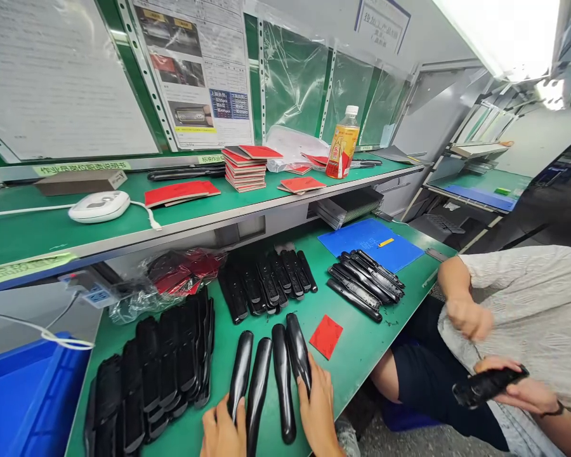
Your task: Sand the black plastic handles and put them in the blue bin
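Observation:
Four glossy black curved shells lie side by side on the green table. My left hand (224, 428) has its thumb and fingers around the lower end of the leftmost shell (242, 365). Between my hands rest two more shells, one slanted (258, 387) and one nearly upright in view (282, 381). My right hand (316, 403) grips the lower part of the rightmost shell (297, 346), thumb on its left side. A red square pad (326, 337) lies just right of that shell.
Stacked black shells (157, 374) fill the table's left side, with more piles (266, 279) behind and at right (366, 282). A blue mat (371, 244) lies at the back. On the shelf (190, 219) stands a bottle (343, 143). A person (518, 317) at right holds a black part.

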Action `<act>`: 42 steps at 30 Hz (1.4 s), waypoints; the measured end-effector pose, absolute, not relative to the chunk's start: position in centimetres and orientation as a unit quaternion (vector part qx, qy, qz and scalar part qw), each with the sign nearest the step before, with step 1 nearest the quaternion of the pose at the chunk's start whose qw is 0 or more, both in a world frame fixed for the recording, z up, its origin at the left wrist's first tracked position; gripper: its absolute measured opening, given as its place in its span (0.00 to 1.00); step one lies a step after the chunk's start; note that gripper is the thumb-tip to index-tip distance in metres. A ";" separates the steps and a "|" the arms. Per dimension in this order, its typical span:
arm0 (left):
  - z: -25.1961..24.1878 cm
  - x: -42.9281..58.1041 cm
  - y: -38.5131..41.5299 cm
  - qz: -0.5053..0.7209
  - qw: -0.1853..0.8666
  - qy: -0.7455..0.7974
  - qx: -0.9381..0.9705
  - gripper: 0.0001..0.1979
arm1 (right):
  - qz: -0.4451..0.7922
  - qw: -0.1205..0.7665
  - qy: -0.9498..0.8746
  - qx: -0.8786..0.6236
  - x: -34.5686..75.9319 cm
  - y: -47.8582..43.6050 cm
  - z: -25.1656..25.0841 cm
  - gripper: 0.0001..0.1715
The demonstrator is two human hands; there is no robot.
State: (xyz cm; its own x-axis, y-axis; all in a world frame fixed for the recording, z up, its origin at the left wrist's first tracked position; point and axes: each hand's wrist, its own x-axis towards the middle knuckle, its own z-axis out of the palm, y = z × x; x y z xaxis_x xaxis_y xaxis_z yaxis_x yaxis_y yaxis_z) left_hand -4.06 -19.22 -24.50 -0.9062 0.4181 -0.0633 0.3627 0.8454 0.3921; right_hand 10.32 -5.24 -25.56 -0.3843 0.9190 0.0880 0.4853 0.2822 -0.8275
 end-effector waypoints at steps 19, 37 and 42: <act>-24.2 -1.1 -8.7 0.162 -0.007 0.762 0.627 0.31 | 0.319 0.262 -0.783 -0.465 15.7 -5.1 -25.3 0.22; -25.0 5.8 -9.5 0.180 0.032 0.850 0.494 0.28 | 0.574 0.235 -0.535 -0.574 21.0 -5.5 -25.6 0.41; -26.0 6.7 -9.9 0.212 0.044 0.837 0.502 0.29 | 0.795 0.055 -0.359 -0.485 21.7 -4.6 -25.9 0.29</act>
